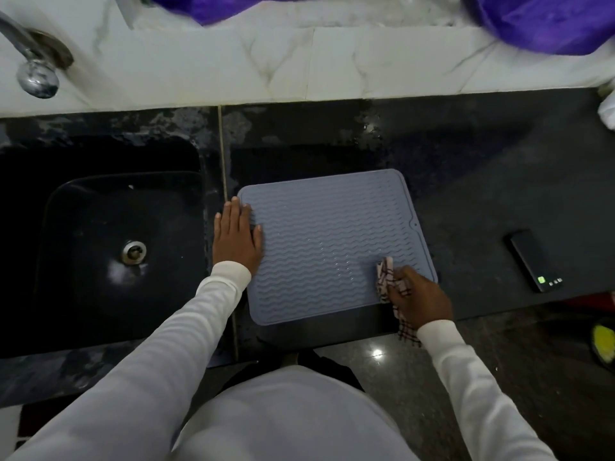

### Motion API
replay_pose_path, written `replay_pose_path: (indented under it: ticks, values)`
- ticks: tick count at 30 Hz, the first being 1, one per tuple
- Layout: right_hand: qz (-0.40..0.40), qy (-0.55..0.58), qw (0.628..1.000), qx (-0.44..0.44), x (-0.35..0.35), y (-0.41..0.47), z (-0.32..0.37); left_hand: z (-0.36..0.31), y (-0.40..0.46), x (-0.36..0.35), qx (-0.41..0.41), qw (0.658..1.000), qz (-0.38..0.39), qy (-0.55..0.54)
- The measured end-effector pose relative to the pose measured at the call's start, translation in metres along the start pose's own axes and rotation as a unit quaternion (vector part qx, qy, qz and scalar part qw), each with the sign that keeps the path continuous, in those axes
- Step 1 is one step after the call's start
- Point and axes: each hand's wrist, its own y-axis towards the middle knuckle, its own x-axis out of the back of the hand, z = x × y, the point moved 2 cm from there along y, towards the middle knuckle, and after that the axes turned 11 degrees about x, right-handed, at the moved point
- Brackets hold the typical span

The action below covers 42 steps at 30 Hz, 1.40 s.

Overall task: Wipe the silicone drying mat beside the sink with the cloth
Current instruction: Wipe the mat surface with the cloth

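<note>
A grey silicone drying mat [329, 241] with wavy ridges lies flat on the dark counter, just right of the sink. My left hand [237, 237] lies flat with straight fingers on the mat's left edge. My right hand [417, 296] grips a bunched white cloth with dark checks [386, 274] at the mat's near right corner. One end of the cloth pokes out past my fingers onto the mat, the other end hangs below my wrist.
A black sink [109, 247] with a metal drain sits to the left, a chrome tap [33, 68] above it. A dark phone [532, 259] lies on the counter [482, 181] to the right. Purple fabric [549, 21] hangs over the marble ledge behind.
</note>
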Motion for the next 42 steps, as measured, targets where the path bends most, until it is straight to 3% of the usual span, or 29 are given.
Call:
replay_pose_path:
  ticks: [6, 14, 19, 22, 26, 28, 36, 42]
  values:
    - [-0.018, -0.004, 0.994, -0.105, 0.018, 0.003, -0.042, 0.000, 0.001, 0.000, -0.001, 1.000, -0.006, -0.007]
    - [-0.063, -0.021, 0.992, -0.107, 0.019, 0.001, -0.039, 0.000, 0.001, 0.000, 0.004, 1.000, 0.001, 0.000]
    - [-0.101, 0.042, 0.993, 0.040, 0.014, -0.003, 0.036, -0.001, 0.001, 0.000, 0.004, 1.000, 0.001, 0.000]
    - [-0.034, 0.069, 0.986, 0.150, -0.009, -0.004, 0.106, -0.001, 0.001, -0.001, 0.003, 1.000, -0.004, -0.001]
    - [0.009, 0.008, 0.942, 0.336, -0.055, -0.009, 0.187, 0.000, 0.003, -0.003, 0.002, 1.000, -0.009, 0.005]
    - [0.046, -0.027, 0.928, 0.369, -0.075, -0.010, 0.201, 0.001, 0.004, -0.004, 0.002, 1.000, -0.010, 0.010]
    - [0.051, -0.049, 0.963, 0.262, -0.070, -0.005, 0.125, 0.002, 0.005, -0.006, -0.003, 1.000, -0.008, 0.013]
    - [0.035, -0.022, 0.992, 0.123, -0.037, -0.007, 0.047, 0.001, 0.003, -0.005, -0.003, 1.000, -0.008, 0.010]
